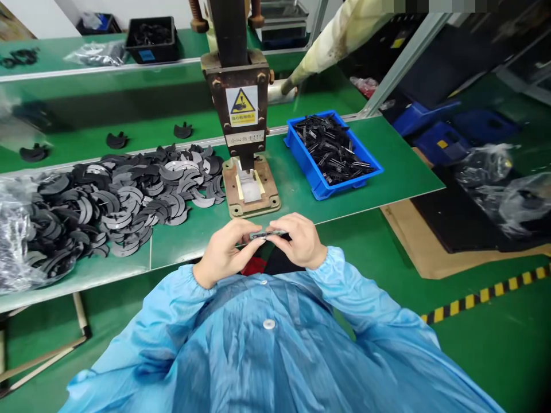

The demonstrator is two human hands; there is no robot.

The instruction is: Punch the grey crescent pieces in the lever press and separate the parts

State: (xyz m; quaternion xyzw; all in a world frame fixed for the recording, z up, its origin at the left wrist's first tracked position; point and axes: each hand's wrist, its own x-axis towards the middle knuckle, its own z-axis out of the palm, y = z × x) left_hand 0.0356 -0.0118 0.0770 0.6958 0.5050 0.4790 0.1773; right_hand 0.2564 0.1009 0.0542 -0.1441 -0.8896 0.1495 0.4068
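Observation:
Both my hands meet just in front of the bench edge, pinching a thin dark plastic part [267, 234] seen edge-on. My left hand [230, 249] has its thumb and fingers closed on one end. The other end sits between the thumb and fingers of my right hand [299, 238]. Fingers cover much of the part, so its full shape is hidden. Right beyond them stands a press [235, 74] with a metal fixture [251, 189] under its head. A heap of curved dark plastic pieces [129, 201] lies to the left of the fixture.
On the right, a blue bin [316, 186] holds many small black parts [331, 149]. A few curved pieces [116, 140] lie apart behind the heap. Clear plastic bagging [15, 241] is at the far left. A black bin [150, 54] stands on the back shelf.

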